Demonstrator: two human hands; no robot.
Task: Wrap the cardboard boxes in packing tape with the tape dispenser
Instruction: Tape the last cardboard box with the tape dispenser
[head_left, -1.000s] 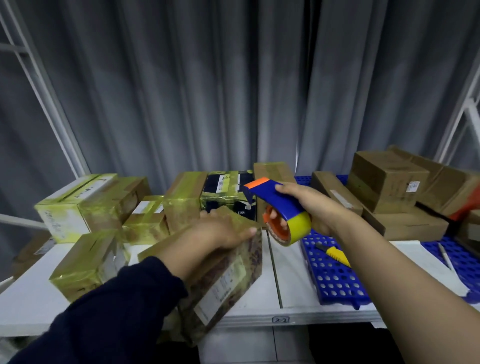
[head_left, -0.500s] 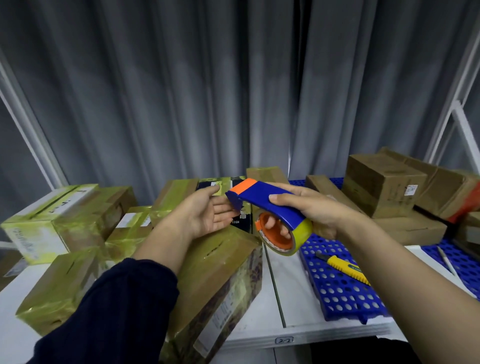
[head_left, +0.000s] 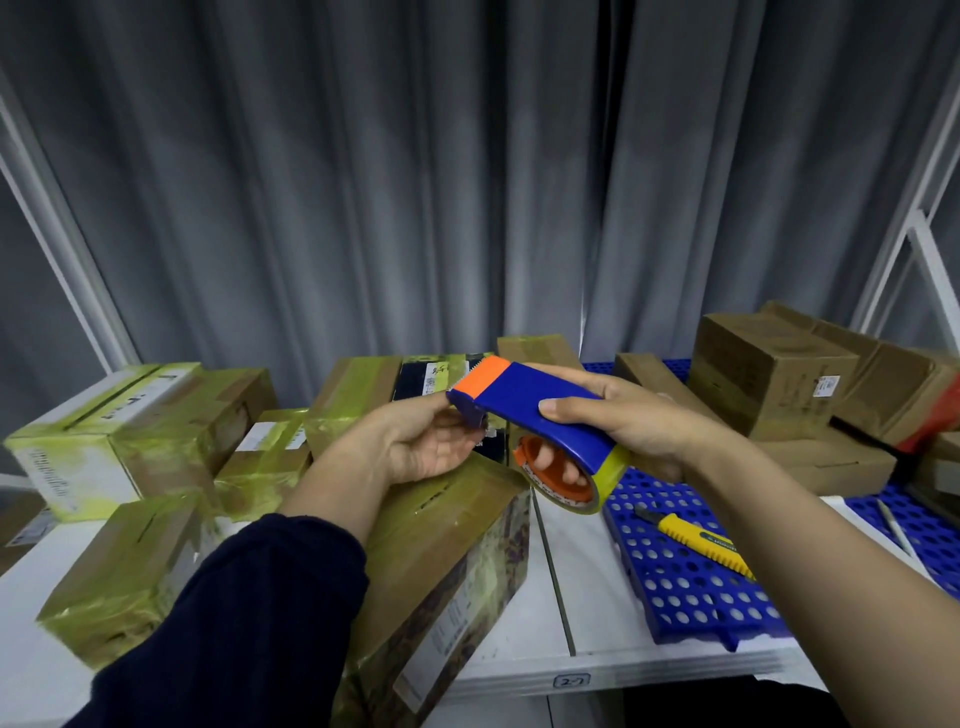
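Fingers (head_left: 551, 461) of my right hand (head_left: 631, 434) curl through the roll of the blue-and-orange tape dispenser (head_left: 540, 410), thumb on top, holding it above the white counter (head_left: 524, 618). My left hand (head_left: 415, 447) lies palm-up at its orange nose, fingers loosely bent, and I cannot tell whether they pinch anything. Below, a tape-wrapped cardboard box (head_left: 447, 535) lies at the counter's front edge, with more wrapped boxes (head_left: 119, 566) to the left, plain brown boxes (head_left: 769, 369) at the right rear, and a yellow utility knife (head_left: 698, 543) on a blue perforated mat (head_left: 675, 592).
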